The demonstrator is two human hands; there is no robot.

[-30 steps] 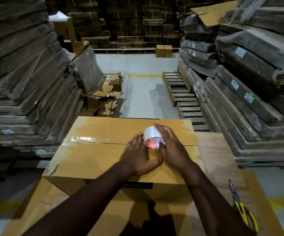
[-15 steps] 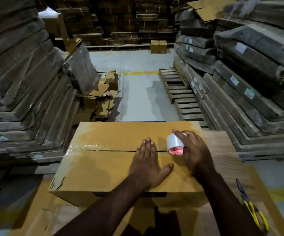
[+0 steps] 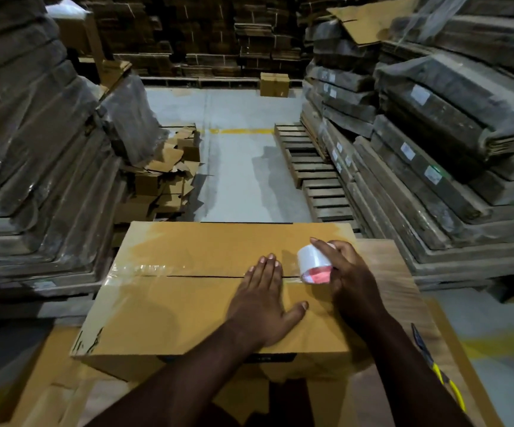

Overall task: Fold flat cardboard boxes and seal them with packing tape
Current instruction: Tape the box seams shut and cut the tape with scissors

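Cardboard box point(image 3: 188, 306): closed, lying broadside on the wooden tabletop point(image 3: 391, 272); its near long edge runs close to the person, its far edge meets the aisle.
Centre seam point(image 3: 200, 276): a dark slit between the two top flaps, running left to right; clear tape point(image 3: 144, 269) covers the left stretch and wraps over the left edge.
Left hand point(image 3: 265, 306): flat on the box top, fingers straight and together across the seam, thumb spread to the right; it presses and holds nothing.
Right hand point(image 3: 351, 282): fingers curled round the tape roll, thumb side towards the person, near the box's right end.
Tape roll point(image 3: 313, 264): white with a pink core, tilted, its lower rim on the seam just right of the left hand; a strip of tape runs from it under the left fingertips.
Room on the box: a short stretch of untaped top between the roll and the right edge; left of the flat hand the seam shows bare until the taped part.
Scissors point(image 3: 437, 371): yellow-handled, on the tabletop at the right, well apart from the box.
Flat cardboard sheets point(image 3: 49, 392): under and in front of the box, at the lower left.
Aisle point(image 3: 240, 167): open grey floor straight ahead, with a yellow line across it.
Sides: wrapped stacks of flat cardboard point(image 3: 33, 143) crowd the left; more stacks point(image 3: 453, 124) and wooden pallets point(image 3: 314, 167) hem the right.
Scrap pile point(image 3: 169, 177): loose cardboard pieces at the left of the aisle.
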